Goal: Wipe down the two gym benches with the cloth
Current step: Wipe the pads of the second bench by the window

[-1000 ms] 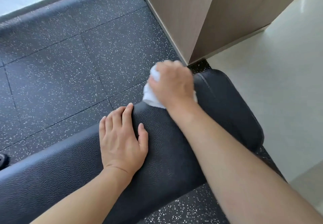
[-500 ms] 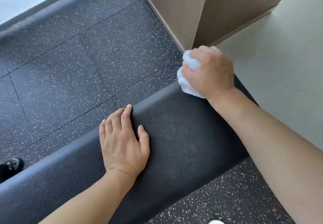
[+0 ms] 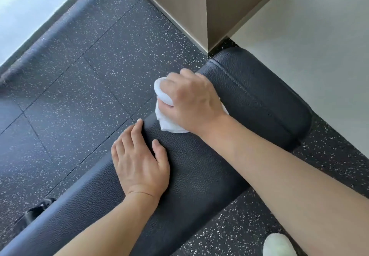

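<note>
A black padded gym bench (image 3: 201, 176) runs from the lower left to the upper right of the head view. My right hand (image 3: 191, 100) grips a bunched white cloth (image 3: 167, 122) and presses it on the bench's far edge, near the rounded end pad. My left hand (image 3: 139, 160) lies flat on the bench top just beside it, fingers straight and reaching over the far edge. Only this one bench shows.
Dark speckled rubber floor tiles (image 3: 79, 96) spread beyond the bench. A beige wooden cabinet corner (image 3: 195, 10) stands close behind the bench end. Pale smooth floor (image 3: 319, 46) lies to the right. A black bench foot (image 3: 34, 213) shows at lower left and a white slipper (image 3: 277, 245) at the bottom.
My right hand with the cloth swept out toward the bench end, then came back along the far edge toward my left hand. The left hand has stayed put.
</note>
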Demonstrator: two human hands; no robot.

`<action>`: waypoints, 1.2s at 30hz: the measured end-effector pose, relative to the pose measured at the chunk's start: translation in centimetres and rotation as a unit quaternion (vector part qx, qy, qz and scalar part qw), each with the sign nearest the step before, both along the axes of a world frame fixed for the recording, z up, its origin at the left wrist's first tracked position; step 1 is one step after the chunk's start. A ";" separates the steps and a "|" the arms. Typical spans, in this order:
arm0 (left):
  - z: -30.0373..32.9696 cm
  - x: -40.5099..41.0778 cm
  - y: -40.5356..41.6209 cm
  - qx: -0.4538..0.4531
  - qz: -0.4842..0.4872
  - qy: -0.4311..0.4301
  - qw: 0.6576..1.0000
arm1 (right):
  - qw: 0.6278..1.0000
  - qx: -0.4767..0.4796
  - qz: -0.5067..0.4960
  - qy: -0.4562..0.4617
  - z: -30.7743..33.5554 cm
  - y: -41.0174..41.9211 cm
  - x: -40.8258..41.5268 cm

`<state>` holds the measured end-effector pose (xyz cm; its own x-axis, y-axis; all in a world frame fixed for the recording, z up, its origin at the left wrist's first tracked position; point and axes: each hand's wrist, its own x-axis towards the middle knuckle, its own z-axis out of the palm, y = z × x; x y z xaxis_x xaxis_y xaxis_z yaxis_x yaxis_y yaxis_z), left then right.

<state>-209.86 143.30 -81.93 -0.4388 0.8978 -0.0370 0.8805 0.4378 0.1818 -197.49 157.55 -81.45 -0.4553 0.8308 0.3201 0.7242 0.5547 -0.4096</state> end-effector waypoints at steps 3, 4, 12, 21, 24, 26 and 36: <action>0.0 0.0 0.0 -0.009 -0.002 0.003 1.000 | 0.998 0.036 -0.050 0.019 -0.1 -5.0 6.1; 0.1 0.1 0.0 -0.010 0.000 0.003 1.000 | 0.997 0.048 -0.061 0.022 -0.2 -6.8 8.3; 0.1 0.3 0.0 -0.012 0.001 0.003 1.000 | 0.986 0.115 -0.119 0.033 -1.3 -10.5 13.7; 0.4 0.5 0.0 -0.012 0.004 0.001 1.000 | 0.990 -0.015 -0.138 -0.013 0.3 2.8 2.5; 0.3 0.6 0.0 -0.005 0.004 -0.001 1.000 | 0.992 -0.011 -0.126 -0.009 0.1 1.4 2.8; 0.2 0.5 0.0 -0.001 0.004 0.000 1.000 | 0.993 -0.001 -0.115 0.025 0.1 -1.6 4.0; 0.0 0.0 0.0 0.006 0.002 -0.006 1.000 | 0.991 0.059 0.118 -0.017 -0.2 -10.7 11.3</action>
<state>-209.87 143.29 -81.96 -0.4415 0.8968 -0.0304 0.8768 0.4384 0.1976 -186.21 146.84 -81.60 -0.6447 0.6577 0.3896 0.5813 0.7528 -0.3089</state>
